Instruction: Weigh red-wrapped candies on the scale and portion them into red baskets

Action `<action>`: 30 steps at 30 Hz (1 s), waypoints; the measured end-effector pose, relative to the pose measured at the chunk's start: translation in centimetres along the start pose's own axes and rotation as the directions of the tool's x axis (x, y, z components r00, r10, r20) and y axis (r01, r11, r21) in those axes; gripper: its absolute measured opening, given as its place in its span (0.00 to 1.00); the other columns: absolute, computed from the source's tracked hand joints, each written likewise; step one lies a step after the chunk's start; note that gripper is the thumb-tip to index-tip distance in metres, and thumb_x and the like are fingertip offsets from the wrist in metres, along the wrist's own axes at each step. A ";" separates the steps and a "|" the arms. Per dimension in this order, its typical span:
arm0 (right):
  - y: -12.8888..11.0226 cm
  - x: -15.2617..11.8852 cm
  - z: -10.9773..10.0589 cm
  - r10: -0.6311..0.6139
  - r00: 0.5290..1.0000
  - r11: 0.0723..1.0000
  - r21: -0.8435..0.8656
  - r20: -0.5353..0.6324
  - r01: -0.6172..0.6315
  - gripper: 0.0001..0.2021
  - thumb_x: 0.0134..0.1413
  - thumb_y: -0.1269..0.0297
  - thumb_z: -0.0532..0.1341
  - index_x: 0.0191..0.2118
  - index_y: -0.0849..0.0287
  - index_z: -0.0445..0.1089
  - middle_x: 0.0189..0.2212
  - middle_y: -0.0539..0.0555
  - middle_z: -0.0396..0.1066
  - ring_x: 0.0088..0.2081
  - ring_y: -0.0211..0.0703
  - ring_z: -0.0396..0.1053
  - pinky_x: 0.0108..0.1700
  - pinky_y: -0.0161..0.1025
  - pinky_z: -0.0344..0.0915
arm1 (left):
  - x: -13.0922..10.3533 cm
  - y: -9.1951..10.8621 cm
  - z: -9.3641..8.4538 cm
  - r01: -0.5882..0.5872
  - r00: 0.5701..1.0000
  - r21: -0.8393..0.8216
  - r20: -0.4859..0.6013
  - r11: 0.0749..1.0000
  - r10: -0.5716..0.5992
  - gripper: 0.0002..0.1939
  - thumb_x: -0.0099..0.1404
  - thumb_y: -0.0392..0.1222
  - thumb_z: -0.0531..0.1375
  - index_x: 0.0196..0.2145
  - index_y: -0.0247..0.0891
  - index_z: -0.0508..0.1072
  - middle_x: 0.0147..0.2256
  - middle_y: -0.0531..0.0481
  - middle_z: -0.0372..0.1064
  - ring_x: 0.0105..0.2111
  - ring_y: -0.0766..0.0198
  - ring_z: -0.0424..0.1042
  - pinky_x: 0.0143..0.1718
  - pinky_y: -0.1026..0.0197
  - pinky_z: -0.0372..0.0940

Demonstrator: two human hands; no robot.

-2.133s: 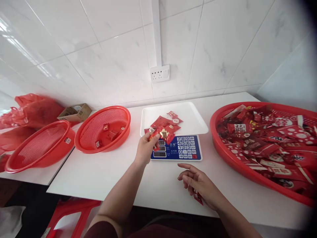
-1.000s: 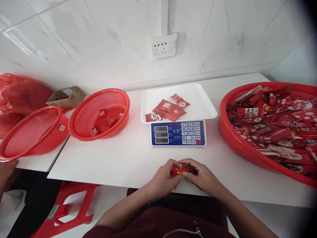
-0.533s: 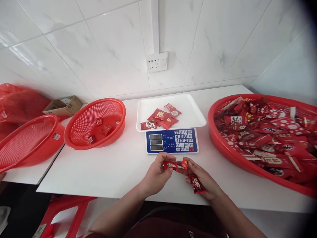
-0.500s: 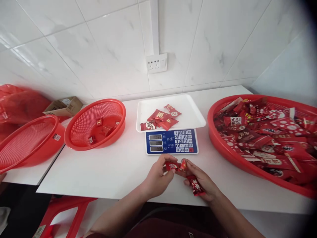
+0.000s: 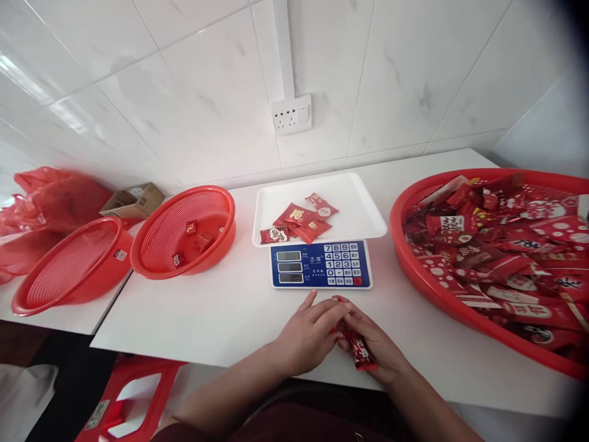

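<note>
Scale (image 5: 321, 270) between two baskets (image 5: 184, 232)

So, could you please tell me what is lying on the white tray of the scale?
On the white tray lie a few red candy packets, clustered near its front left. What lies beneath the overlapping packets is hidden, so an exact count is uncertain.

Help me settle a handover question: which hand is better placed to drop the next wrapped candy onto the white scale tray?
Probably the left hand. Its fingers stretch toward the scale and look free, while the right hand sits nearer the body, closed on a red candy packet. The white tray lies straight ahead of both.
</note>
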State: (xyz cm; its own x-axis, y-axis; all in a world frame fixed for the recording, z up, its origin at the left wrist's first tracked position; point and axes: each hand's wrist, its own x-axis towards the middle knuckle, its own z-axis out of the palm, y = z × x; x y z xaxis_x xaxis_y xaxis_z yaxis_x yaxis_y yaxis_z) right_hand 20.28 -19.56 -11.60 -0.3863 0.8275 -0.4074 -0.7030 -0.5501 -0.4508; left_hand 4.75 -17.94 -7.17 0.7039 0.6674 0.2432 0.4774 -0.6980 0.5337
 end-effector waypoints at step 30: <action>-0.2 -0.5 0.7 -0.036 0.999 0.988 -0.152 0.018 0.038 0.14 0.50 0.62 0.65 0.44 0.52 0.68 0.32 0.49 0.71 0.26 0.33 0.67 0.18 0.24 0.62 | 16.9 -0.1 -13.5 -0.141 0.989 -0.144 -0.064 0.979 0.133 0.26 0.59 0.40 0.59 0.56 0.43 0.60 0.51 0.50 0.62 0.54 0.54 0.61 0.50 0.54 0.58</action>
State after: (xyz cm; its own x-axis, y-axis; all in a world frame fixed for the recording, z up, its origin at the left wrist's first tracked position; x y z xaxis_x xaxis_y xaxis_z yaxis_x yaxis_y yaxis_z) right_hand 20.18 -19.75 -10.72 -0.3716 0.8486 -0.3767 -0.6182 -0.5288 -0.5815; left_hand 9.53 -3.10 7.82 0.7261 0.5839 0.3631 0.2924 -0.7402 0.6055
